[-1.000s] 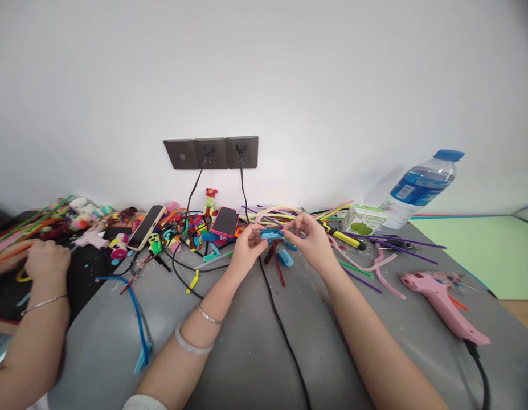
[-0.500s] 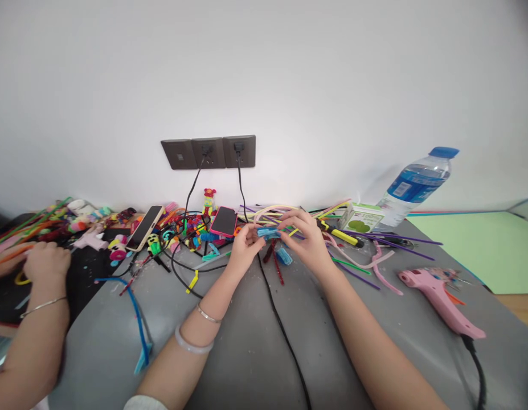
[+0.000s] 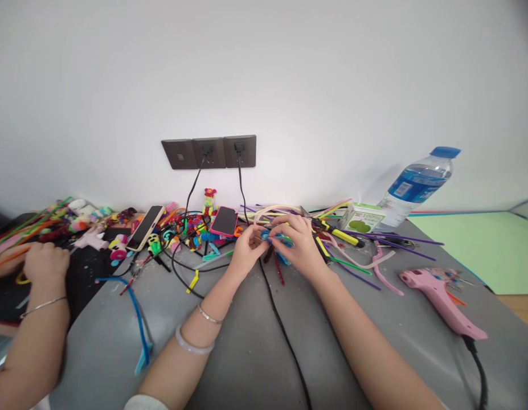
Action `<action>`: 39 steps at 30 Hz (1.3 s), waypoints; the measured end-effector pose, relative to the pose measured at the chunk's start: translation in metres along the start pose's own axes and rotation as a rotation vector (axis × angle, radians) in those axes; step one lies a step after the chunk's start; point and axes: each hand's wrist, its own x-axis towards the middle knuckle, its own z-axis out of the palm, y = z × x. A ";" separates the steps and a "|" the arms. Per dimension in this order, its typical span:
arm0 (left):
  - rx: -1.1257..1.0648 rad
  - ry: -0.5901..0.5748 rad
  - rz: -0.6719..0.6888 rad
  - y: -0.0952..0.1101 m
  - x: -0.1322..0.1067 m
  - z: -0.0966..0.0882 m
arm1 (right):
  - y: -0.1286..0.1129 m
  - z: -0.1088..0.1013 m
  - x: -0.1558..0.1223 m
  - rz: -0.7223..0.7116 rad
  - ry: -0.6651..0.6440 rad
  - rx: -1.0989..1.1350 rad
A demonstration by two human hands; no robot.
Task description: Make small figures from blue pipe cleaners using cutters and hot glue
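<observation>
Far left: another person's hand (image 3: 45,262) lies curled beside a pile of pipe cleaners (image 3: 16,236); a bent blue stem (image 3: 138,310) lies on the grey table (image 3: 246,353). Centre: left hand (image 3: 245,250) and right hand (image 3: 300,246), fingers curled in, both pinch the small blue pipe-cleaner piece (image 3: 275,238) between them, just above the table by the black cable (image 3: 281,324); pink glue gun (image 3: 438,296) and water bottle (image 3: 417,185) far right.

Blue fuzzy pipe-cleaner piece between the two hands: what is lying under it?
Under the blue fuzzy pipe-cleaner piece, pinched by the left hand and right hand, a black cable and a red glittery stem cross the grey tabletop. The hands cover the rest.
</observation>
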 end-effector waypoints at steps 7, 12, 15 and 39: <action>0.020 -0.007 -0.007 -0.001 0.000 -0.001 | 0.001 0.003 -0.001 -0.017 0.005 -0.033; 0.024 -0.006 -0.010 0.001 -0.001 -0.002 | 0.004 0.002 -0.002 -0.016 -0.010 -0.030; 0.015 -0.006 -0.018 0.001 -0.001 -0.002 | 0.005 0.001 -0.001 -0.024 -0.005 -0.035; 0.047 0.000 0.018 -0.004 0.001 -0.004 | 0.003 -0.002 0.000 -0.030 -0.053 -0.048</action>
